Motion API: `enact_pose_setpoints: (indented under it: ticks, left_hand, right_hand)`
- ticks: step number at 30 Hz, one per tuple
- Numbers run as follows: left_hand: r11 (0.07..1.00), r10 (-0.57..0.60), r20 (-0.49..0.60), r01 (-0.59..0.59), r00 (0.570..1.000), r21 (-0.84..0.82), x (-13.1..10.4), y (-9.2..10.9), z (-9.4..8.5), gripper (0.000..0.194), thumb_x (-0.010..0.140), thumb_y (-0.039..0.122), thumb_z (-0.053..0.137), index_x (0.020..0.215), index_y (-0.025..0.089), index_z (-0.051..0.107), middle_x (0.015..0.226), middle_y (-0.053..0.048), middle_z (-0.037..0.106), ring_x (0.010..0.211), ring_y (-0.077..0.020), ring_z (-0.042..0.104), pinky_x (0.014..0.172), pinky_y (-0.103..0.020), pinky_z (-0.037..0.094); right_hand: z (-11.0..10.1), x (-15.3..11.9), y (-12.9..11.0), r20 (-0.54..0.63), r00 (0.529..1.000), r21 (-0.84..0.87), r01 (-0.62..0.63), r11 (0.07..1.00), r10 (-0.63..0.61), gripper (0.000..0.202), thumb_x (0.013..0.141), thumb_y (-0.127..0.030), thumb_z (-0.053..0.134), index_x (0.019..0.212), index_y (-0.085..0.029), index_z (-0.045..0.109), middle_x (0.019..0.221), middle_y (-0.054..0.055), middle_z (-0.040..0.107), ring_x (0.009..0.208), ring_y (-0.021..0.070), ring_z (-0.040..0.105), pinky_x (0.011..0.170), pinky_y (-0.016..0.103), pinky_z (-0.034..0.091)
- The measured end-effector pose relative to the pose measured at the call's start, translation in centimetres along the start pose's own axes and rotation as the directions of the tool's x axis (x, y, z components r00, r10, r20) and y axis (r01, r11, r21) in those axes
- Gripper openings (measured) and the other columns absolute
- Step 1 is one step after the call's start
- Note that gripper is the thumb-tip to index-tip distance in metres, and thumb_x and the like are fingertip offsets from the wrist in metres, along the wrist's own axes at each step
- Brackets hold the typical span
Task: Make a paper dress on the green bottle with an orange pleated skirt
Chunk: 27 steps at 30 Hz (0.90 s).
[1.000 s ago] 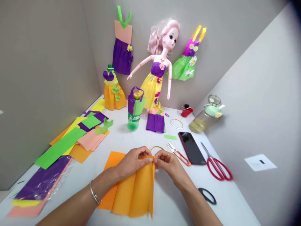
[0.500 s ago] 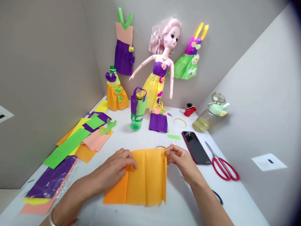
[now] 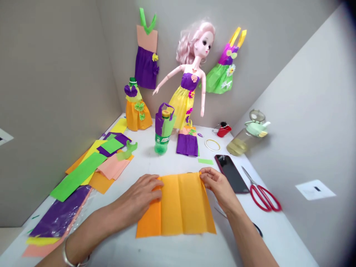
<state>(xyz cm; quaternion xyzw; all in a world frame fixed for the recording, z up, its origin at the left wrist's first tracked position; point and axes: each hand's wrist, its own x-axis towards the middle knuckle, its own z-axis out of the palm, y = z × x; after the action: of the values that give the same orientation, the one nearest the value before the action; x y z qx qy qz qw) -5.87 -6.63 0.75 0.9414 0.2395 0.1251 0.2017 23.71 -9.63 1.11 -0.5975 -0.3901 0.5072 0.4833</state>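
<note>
An orange sheet [image 3: 182, 205] with vertical fold creases is spread above the front of the white table. My left hand [image 3: 144, 196] grips its upper left part, fingers bent over the edge, where a darker orange section shows. At the upper right corner my right hand [image 3: 213, 181] pinches the sheet between thumb and fingers. Something thin and metallic lies partly hidden under the right wrist.
Coloured sheets [image 3: 80, 176] lie left, beside a plastic-wrapped purple pack [image 3: 59, 215]. Behind stand a doll [image 3: 189, 83] and a dressed green bottle [image 3: 161, 142]. A phone [image 3: 232, 174], red-handled scissors [image 3: 264, 198] and a drink bottle [image 3: 244, 137] are on the right.
The orange sheet has shifted right and its lower right edge has swung outward, lying flatter. Both hands have moved slightly right with it, still holding it.
</note>
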Motion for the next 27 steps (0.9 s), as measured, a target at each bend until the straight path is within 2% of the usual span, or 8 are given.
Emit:
enact_pose_setpoints:
  ticks: [3,5,9,14,19,21,23,27]
  left_hand:
    - [0.999,0.025,0.035,-0.026,0.999,0.045,-0.1,-0.1,0.0,0.056,0.073,-0.014,0.037,0.109,0.024,0.057,0.135,-0.005,0.052,0.139,-0.0279,0.033,0.113,-0.052,0.031]
    - [0.998,0.015,0.087,-0.02,0.996,0.053,0.0,0.0,-0.1,0.061,0.065,-0.015,0.038,0.108,0.023,0.057,0.138,-0.006,0.051,0.141,-0.0299,0.031,0.114,-0.055,0.028]
    - [0.996,0.004,0.141,-0.016,0.99,0.085,0.7,0.2,-0.1,0.046,0.064,-0.013,0.041,0.091,0.019,0.058,0.137,-0.008,0.053,0.142,-0.0327,0.031,0.115,-0.057,0.028]
    - [0.989,0.074,0.113,-0.088,0.991,0.122,1.0,0.1,0.0,0.043,0.07,-0.01,0.044,0.096,0.02,0.058,0.136,-0.007,0.055,0.142,-0.0304,0.032,0.117,-0.054,0.026]
    - [0.987,0.066,0.089,-0.078,0.994,0.139,0.8,0.2,-0.6,0.024,0.085,0.001,0.046,0.089,0.02,0.06,0.132,-0.006,0.058,0.14,-0.0286,0.036,0.117,-0.052,0.026]
    - [0.985,0.064,0.077,-0.075,0.995,0.158,0.7,0.2,-0.7,0.029,0.087,0.001,0.043,0.098,0.022,0.061,0.134,-0.006,0.057,0.14,-0.0279,0.035,0.117,-0.052,0.026]
    - [0.981,0.068,0.092,-0.083,0.993,0.178,0.7,0.2,-0.4,0.038,0.084,-0.002,0.043,0.106,0.022,0.06,0.136,-0.006,0.056,0.141,-0.0286,0.034,0.117,-0.053,0.026]
    - [0.97,0.087,0.128,-0.113,0.988,0.213,1.0,-0.1,0.4,0.035,0.076,-0.004,0.046,0.097,0.02,0.061,0.139,-0.008,0.053,0.143,-0.0306,0.031,0.117,-0.054,0.026]
  right_hand:
    - [-0.2,0.0,0.1,-0.002,1.0,-0.01,0.001,1.0,-0.001,0.021,0.076,-0.035,0.072,0.087,-0.02,0.062,0.072,-0.001,0.061,0.063,0.0124,0.05,0.059,0.025,0.036]
    - [-0.2,0.0,0.2,-0.004,1.0,-0.017,0.001,1.0,-0.001,0.02,0.076,-0.034,0.072,0.087,-0.02,0.063,0.072,-0.001,0.061,0.063,0.0123,0.049,0.059,0.025,0.035]
    - [-0.2,0.0,0.2,-0.012,1.0,-0.026,0.001,1.0,-0.002,0.02,0.076,-0.034,0.072,0.087,-0.021,0.063,0.072,-0.001,0.061,0.064,0.0125,0.05,0.06,0.024,0.035]
    - [-0.3,0.1,0.3,-0.014,1.0,-0.021,0.002,1.0,-0.002,0.02,0.075,-0.034,0.073,0.087,-0.02,0.063,0.074,0.0,0.062,0.065,0.013,0.051,0.06,0.024,0.036]
    - [-0.5,0.3,0.4,-0.013,1.0,-0.004,0.002,1.0,-0.002,0.021,0.075,-0.034,0.072,0.087,-0.02,0.063,0.073,-0.001,0.06,0.064,0.0119,0.05,0.06,0.024,0.036]
    - [-0.5,0.4,0.4,-0.008,1.0,0.005,0.001,1.0,-0.001,0.021,0.075,-0.034,0.073,0.087,-0.02,0.063,0.072,-0.001,0.06,0.064,0.012,0.05,0.059,0.024,0.035]
    - [-0.6,0.4,0.4,-0.004,1.0,0.011,-0.001,1.0,0.001,0.021,0.075,-0.034,0.073,0.087,-0.021,0.063,0.072,-0.001,0.06,0.064,0.0121,0.051,0.059,0.024,0.036]
    - [-0.6,0.5,0.5,-0.008,1.0,0.023,-0.004,1.0,0.004,0.022,0.074,-0.034,0.074,0.087,-0.021,0.063,0.074,-0.001,0.062,0.067,0.0128,0.053,0.06,0.024,0.037]
